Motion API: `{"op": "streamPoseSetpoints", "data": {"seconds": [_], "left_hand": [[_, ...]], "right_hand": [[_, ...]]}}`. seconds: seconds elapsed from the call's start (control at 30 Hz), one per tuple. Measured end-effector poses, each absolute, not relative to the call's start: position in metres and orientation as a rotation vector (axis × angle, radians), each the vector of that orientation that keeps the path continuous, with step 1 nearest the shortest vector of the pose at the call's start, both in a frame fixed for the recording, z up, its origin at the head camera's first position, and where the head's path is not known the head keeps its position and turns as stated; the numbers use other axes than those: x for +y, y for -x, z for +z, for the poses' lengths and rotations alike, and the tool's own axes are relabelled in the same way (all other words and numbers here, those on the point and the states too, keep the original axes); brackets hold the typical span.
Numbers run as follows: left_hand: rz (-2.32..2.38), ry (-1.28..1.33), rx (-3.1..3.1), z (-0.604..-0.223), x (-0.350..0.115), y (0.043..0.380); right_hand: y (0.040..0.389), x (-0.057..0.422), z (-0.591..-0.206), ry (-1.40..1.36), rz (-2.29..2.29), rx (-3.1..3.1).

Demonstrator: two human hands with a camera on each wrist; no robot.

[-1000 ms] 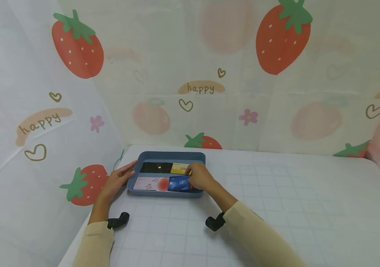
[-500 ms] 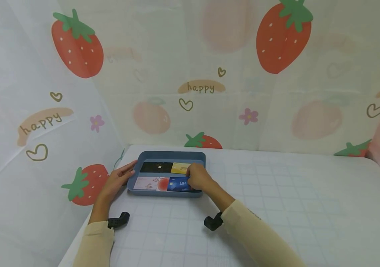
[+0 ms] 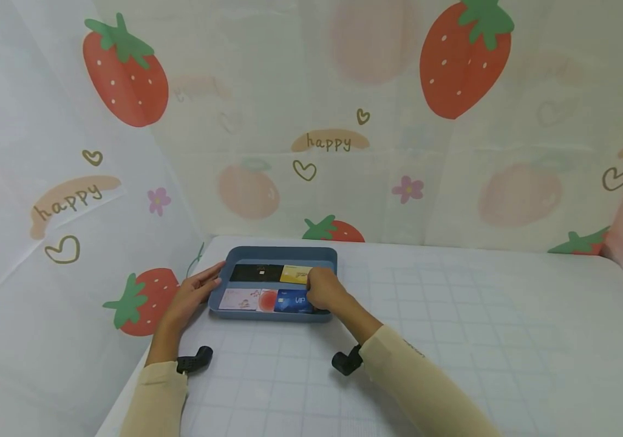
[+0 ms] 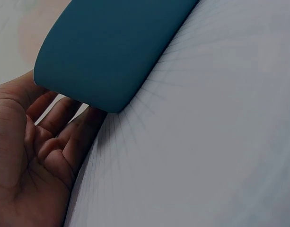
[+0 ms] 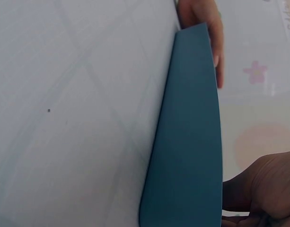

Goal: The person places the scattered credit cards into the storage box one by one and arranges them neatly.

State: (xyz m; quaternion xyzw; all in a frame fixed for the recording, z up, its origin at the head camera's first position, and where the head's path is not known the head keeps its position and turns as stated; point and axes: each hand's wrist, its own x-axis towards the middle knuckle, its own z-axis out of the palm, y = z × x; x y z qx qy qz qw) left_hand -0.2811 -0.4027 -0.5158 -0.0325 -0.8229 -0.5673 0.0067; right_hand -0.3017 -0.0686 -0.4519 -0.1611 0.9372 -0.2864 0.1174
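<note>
A blue-grey tray (image 3: 268,316) lies on the table. My right hand (image 3: 329,290) is over its right part, fingers curled at the right end of a blue VIP card (image 3: 291,300); the fingertips are hidden in the head view. My left hand (image 3: 191,297) rests against the tray's left end, fingers extended along the outer wall and thumb at the rim. The left wrist view shows this hand (image 4: 45,151) beside the tray's outer wall (image 4: 107,52). Cards lie in two rows: black cards (image 3: 255,273) and a yellow card (image 3: 293,274) behind, a pale pink card (image 3: 239,299) and a red-patterned card (image 3: 268,300) in front.
A white table (image 3: 442,340) with a faint grid extends to the right and front of the tray. Behind it hangs a strawberry-print curtain (image 3: 393,152), with another side (image 3: 71,328) at the left. A thin green string (image 3: 197,260) hangs by the tray's far left corner.
The blue VIP card, slightly tilted before, now lies flatter in the front row. My right hand has shifted slightly over its right end. My left hand and the tray have stayed put.
</note>
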Motion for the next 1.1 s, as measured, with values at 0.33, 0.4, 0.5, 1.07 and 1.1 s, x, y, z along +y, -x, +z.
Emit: {"op": "streamPoseSetpoints", "data": {"seconds": [0.33,0.4,0.5,1.07,1.1], "left_hand": [[-1.779,0.101,-2.572,-0.515,-0.402,0.281],[-1.776,0.098,-2.574,-0.515,-0.401,0.281],[-1.77,0.1,-2.576,-0.514,-0.401,0.281],[-1.76,0.051,-2.611,-0.505,-0.399,0.273],[-1.763,0.038,-2.617,-0.504,-0.399,0.273]], "right_hand": [[0.3,-0.07,-0.449,0.431,-0.832,2.755],[0.3,-0.069,-0.449,0.44,-0.825,2.765],[0.298,-0.068,-0.448,0.46,-0.833,2.773],[0.284,-0.061,-0.438,0.697,-0.884,2.815],[0.283,-0.06,-0.436,0.696,-0.896,2.812]]}}
